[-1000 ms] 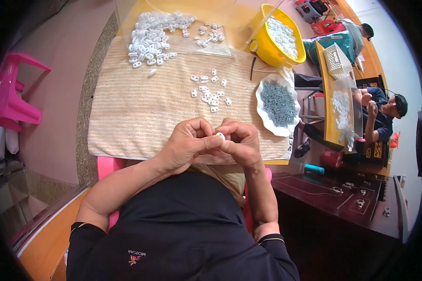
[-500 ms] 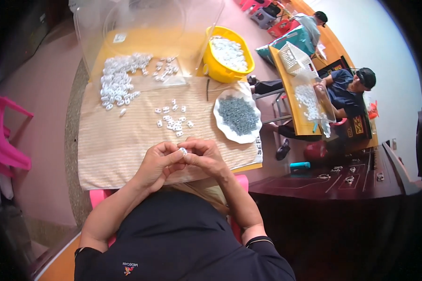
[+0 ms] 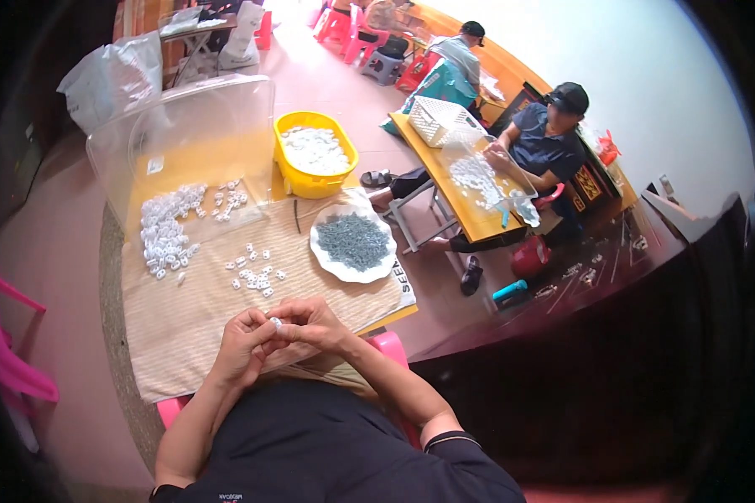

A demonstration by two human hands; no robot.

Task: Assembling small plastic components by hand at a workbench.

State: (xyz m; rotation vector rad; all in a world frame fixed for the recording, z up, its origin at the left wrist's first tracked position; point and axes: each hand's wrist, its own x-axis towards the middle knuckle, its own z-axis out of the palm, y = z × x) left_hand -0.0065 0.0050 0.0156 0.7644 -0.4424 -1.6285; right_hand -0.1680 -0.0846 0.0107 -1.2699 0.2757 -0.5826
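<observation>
Head view: the worker's left hand (image 3: 242,344) and right hand (image 3: 315,324) meet above the near edge of the table (image 3: 392,319), fingertips closed together on one small white piece (image 3: 276,323); the grip matches that of a second ago. Whether anything else is held between the fingers cannot be told. On the striped towel (image 3: 189,331), the loose cluster of two-holed white pieces (image 3: 249,275) beyond the hands keeps its earlier layout, as does the larger white heap (image 3: 166,230) by the clear plastic bin (image 3: 226,105). Grey parts (image 3: 352,241) fill a wavy-rimmed plate to the right, near the yellow tub (image 3: 312,185). Noted change: the view has swung, showing more of the room beyond. A co-worker (image 3: 549,142) opposite, whose hands were raised earlier, now has them lowered by other white pieces.
</observation>
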